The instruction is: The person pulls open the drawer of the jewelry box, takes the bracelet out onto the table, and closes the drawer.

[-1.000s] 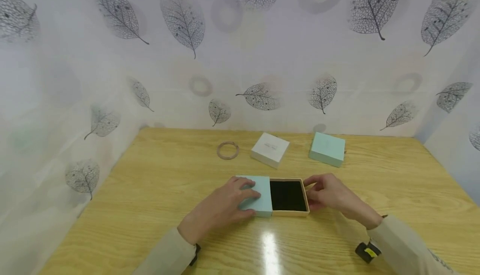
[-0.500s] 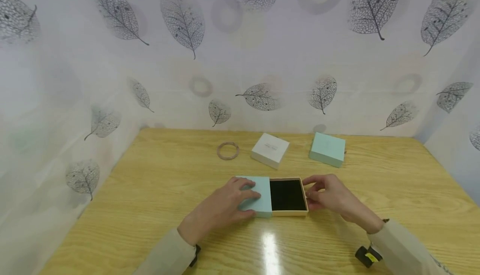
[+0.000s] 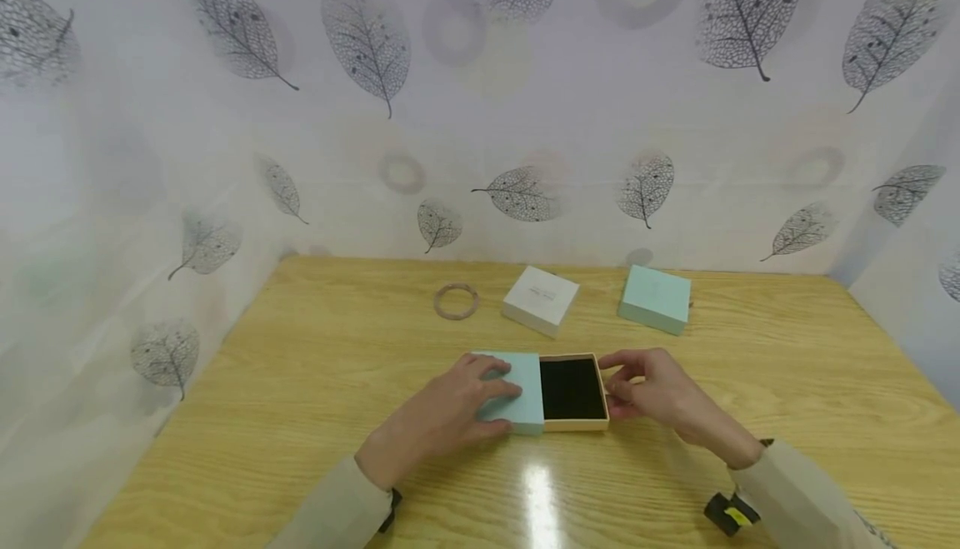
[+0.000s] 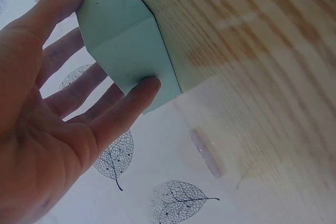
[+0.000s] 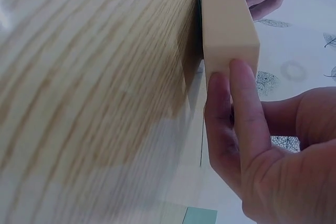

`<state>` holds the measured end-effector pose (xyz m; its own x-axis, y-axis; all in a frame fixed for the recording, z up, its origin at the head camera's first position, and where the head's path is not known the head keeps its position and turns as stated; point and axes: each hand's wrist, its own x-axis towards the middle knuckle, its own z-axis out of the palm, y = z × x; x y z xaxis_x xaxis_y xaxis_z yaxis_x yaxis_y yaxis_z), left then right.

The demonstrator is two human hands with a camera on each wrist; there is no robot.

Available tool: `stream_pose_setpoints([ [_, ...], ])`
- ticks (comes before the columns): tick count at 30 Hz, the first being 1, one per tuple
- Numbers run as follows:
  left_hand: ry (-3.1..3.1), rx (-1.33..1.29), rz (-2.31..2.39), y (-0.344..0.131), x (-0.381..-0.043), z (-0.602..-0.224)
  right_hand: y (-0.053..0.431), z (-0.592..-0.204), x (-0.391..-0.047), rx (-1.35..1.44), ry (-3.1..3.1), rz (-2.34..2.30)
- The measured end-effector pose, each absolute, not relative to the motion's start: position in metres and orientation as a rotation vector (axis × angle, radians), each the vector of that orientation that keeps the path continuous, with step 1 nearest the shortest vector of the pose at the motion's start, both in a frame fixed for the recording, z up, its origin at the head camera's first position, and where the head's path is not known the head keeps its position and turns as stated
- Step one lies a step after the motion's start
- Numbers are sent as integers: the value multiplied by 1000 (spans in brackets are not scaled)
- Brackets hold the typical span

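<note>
A drawer-style gift box lies on the table, its pale teal sleeve (image 3: 527, 403) on the left and its cream inner tray (image 3: 576, 426) partly out to the right. Black lining fills the exposed part of the tray. My left hand (image 3: 442, 407) grips the sleeve, fingers over the top and thumb at the near side. In the left wrist view a fingertip (image 4: 152, 85) bears on the sleeve's end. My right hand (image 3: 660, 391) is at the tray's right end; in the right wrist view two extended fingertips (image 5: 239, 66) press its end face (image 5: 231, 53).
Behind the box lie a pinkish ring-shaped bangle (image 3: 455, 301), a white box (image 3: 540, 299) and a second teal box (image 3: 654, 297) with a small tab on its right side. A leaf-patterned cloth (image 3: 480, 141) stands behind the wooden table (image 3: 360, 324).
The tray has slid slightly left into the sleeve, with my right hand moving along at its end. My left hand and the sleeve stay in place.
</note>
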<state>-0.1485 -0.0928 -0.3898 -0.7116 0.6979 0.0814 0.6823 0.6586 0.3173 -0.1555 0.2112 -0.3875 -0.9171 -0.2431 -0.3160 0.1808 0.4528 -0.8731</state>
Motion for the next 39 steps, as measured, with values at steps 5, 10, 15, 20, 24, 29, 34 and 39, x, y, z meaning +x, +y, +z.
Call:
stream_pose_setpoints([
  [5, 2817, 1166, 514, -93, -148, -390, 211, -388, -155, -69, 2319, -1462],
  [10, 2826, 1181, 506, -93, -148, -390, 211, -389, -154, -74, 2312, -1471],
  [15, 2826, 1181, 512, -94, -147, -389, 211, -389, -155, -85, 2300, -1478],
  [20, 2817, 1173, 527, -94, -147, -389, 209, -390, -156, -95, 2289, -1474],
  [24, 2815, 1162, 536, -94, -147, -389, 207, -389, -156, -91, 2290, -1470],
  [29, 2806, 1164, 543, -93, -148, -389, 204, -389, -157, -92, 2293, -1467],
  [34, 2804, 1162, 539, -93, -148, -389, 202, -391, -158, -109, 2281, -1481],
  [39, 2807, 1157, 536, -93, -148, -388, 200, -392, -158, -125, 2276, -1490],
])
